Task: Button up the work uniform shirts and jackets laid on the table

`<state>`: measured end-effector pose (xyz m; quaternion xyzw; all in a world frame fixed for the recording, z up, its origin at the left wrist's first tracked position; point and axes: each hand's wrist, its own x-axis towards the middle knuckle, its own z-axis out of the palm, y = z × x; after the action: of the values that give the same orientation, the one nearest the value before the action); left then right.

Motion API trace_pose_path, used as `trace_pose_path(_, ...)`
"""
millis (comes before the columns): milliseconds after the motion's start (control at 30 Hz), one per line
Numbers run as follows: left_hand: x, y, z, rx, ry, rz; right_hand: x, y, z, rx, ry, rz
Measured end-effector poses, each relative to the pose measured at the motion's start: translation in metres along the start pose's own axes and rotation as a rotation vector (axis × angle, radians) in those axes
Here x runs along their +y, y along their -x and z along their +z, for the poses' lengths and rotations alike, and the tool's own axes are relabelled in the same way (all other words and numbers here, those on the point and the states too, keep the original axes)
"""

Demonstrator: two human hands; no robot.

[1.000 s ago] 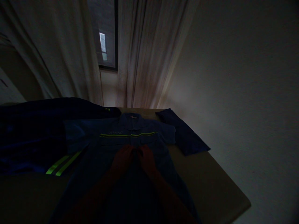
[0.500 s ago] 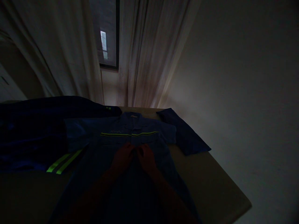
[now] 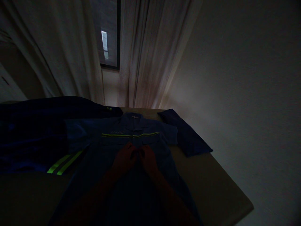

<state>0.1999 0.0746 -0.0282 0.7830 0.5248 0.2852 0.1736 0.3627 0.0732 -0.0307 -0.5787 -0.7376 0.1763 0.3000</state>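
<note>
A blue short-sleeved work shirt (image 3: 113,125) lies spread face up, its collar toward the far side and a yellow-green stripe across its chest. Just below the stripe, at the front placket, my left hand (image 3: 125,156) pinches the cloth. Close beside it my right hand (image 3: 147,157) also has its fingers closed on the placket, the fingertips of both nearly meeting. Whether a button sits between the fingers is too dark to make out.
Dark blue clothing with bright yellow-green bands (image 3: 63,163) covers the left side of the table (image 3: 211,185). A folded dark blue garment (image 3: 188,133) lies at the right edge, near the wall (image 3: 246,94). Curtains (image 3: 150,56) and a window (image 3: 105,34) stand behind.
Both hands stay at the placket; the left hand's fingers have shifted slightly. The garments lie as before.
</note>
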Motion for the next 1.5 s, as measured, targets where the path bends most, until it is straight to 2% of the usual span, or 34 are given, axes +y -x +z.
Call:
trace_pose_path(100, -0.0004, -0.0010, 0.0003, 0.018, 0.010, -0.004, 0.0014, -0.0002, 0.0006, -0.002, 0.006, -0.009)
trace_pose_path(600, -0.0034, -0.0055, -0.0012, -0.053, 0.009, -0.088, 0.0019, -0.0001, -0.0003, -0.011, 0.016, -0.032)
trace_pose_path(1233, 0.0015, -0.0061, -0.0035, -0.124, -0.101, -0.072, 0.0062, 0.0019, 0.0006, -0.002, -0.048, -0.060)
trace_pose_path(1500, -0.0020, -0.0047, -0.0001, -0.084, -0.093, -0.053, 0.0048, 0.0016, -0.0020, -0.002, -0.091, -0.069)
